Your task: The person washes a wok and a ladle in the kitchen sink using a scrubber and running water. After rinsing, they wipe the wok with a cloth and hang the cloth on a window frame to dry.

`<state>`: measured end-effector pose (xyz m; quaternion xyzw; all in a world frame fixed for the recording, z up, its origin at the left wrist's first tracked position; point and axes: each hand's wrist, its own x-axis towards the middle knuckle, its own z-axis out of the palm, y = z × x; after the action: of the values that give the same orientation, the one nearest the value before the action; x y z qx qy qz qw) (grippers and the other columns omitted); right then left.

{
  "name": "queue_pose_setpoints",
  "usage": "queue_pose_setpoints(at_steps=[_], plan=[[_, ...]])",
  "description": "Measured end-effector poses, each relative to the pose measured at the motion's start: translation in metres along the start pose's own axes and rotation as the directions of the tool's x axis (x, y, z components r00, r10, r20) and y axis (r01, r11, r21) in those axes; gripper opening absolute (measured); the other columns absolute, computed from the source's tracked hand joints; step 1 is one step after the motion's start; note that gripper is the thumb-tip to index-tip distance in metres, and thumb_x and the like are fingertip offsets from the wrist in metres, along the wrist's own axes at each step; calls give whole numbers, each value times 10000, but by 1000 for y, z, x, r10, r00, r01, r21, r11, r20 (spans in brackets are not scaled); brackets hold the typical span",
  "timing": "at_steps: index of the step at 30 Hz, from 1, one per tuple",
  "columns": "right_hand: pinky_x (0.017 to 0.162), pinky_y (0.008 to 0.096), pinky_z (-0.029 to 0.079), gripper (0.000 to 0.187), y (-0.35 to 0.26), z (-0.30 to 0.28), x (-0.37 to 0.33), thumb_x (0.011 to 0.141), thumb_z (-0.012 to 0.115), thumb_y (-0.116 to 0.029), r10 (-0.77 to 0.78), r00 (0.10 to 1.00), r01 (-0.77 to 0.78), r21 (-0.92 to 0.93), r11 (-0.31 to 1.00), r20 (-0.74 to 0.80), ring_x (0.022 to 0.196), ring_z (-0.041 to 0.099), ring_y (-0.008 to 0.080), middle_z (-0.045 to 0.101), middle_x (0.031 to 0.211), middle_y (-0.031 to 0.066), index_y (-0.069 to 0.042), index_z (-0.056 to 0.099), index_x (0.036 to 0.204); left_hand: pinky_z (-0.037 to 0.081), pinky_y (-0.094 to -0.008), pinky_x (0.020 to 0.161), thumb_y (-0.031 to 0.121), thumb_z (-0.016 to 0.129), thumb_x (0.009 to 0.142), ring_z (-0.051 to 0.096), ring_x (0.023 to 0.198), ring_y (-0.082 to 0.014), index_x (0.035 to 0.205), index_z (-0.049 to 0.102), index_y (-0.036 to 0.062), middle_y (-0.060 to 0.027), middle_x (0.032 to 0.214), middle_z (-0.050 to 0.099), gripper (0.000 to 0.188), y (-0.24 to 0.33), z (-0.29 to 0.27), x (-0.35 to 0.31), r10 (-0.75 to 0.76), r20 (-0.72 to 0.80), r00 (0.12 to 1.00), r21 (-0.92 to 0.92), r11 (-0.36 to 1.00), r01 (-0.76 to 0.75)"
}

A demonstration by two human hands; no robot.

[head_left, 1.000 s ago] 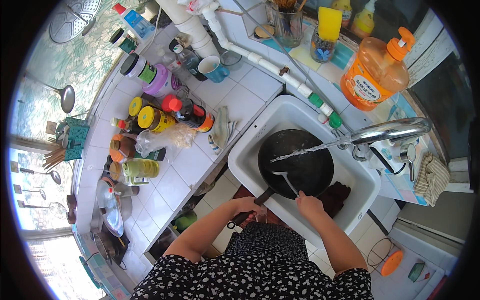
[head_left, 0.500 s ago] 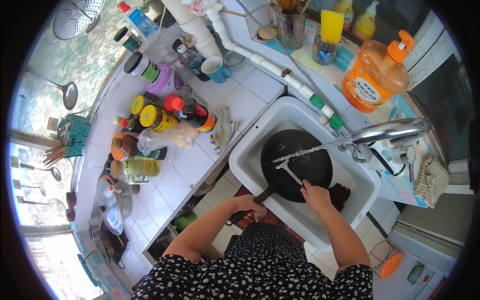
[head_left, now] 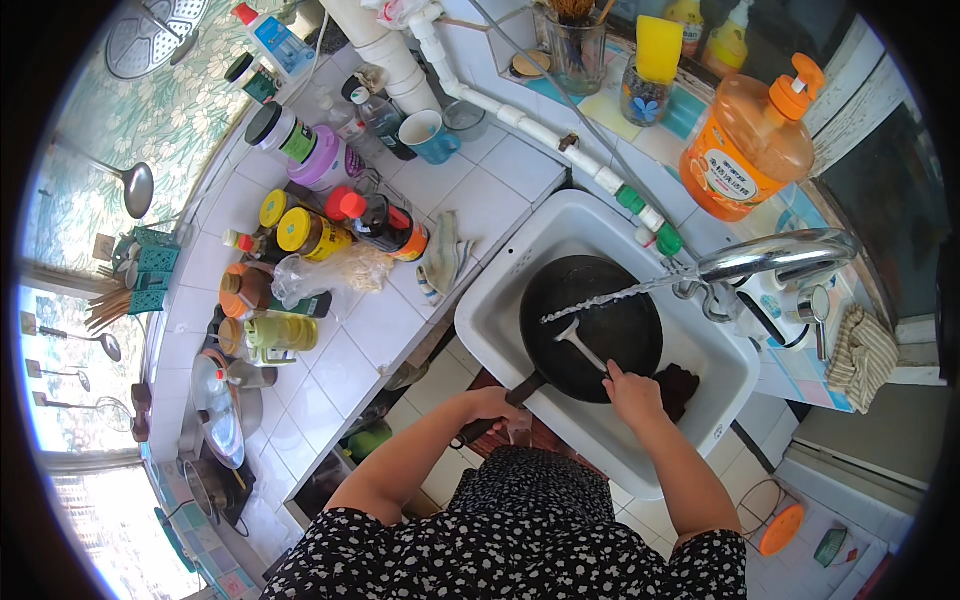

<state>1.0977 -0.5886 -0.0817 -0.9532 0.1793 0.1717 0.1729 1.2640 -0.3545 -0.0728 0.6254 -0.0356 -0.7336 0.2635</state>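
A black frying pan (head_left: 562,283) lies in the white sink (head_left: 488,330), its handle sticking out over the near-left rim. My left hand (head_left: 492,406) is closed around that handle. In my right hand (head_left: 634,394) is a pale, slim-handled tool with a flared head, like a scraper (head_left: 584,348). Its head rests against the inside of the pan. Water (head_left: 612,297) streams from the chrome faucet (head_left: 775,258) into the pan, close to the tool's head. A dark brown cloth or scrubber (head_left: 678,391) lies in the sink beside my right hand.
A big orange soap pump bottle (head_left: 735,175) stands behind the sink. White pipes (head_left: 520,122) run along the wall. Jars and bottles (head_left: 315,235) crowd the left counter, with a small rag (head_left: 442,260) near the sink. A striped cloth (head_left: 862,358) sits right of the faucet.
The scraper-like tool has shifted very slightly inside the pan with my right hand. My left hand keeps its hold on the handle, and the water still runs.
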Motion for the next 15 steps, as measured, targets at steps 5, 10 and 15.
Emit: queue_pose_setpoints(at_steps=[5,10,15], plan=[[603,408,506,426,13,24,7,916,469,-308,139,990,-142,-82,987,-34,678,637,293,630,717,122,-72,482,1270,435,-253,434,178,640,751,470,481,-104,817,548,32,-16,622,488,184,-10,-5,12,-42,19,999,15,999,41],[605,431,503,431,7,15,0,921,452,-335,91,993,-93,30,995,73,701,637,308,647,777,134,-93,473,1277,442,-236,471,164,615,782,484,514,-88,839,547,50,-11,656,513,144,-7,5,1,38,122,992,-218,976,-10],[633,448,501,418,5,5,-8,920,449,-341,129,982,-138,55,989,138,745,637,323,658,841,141,-97,495,1255,427,-224,450,124,608,803,513,536,-93,919,524,27,-17,705,541,172,-15,15,8,98,178,979,-333,942,-34]])
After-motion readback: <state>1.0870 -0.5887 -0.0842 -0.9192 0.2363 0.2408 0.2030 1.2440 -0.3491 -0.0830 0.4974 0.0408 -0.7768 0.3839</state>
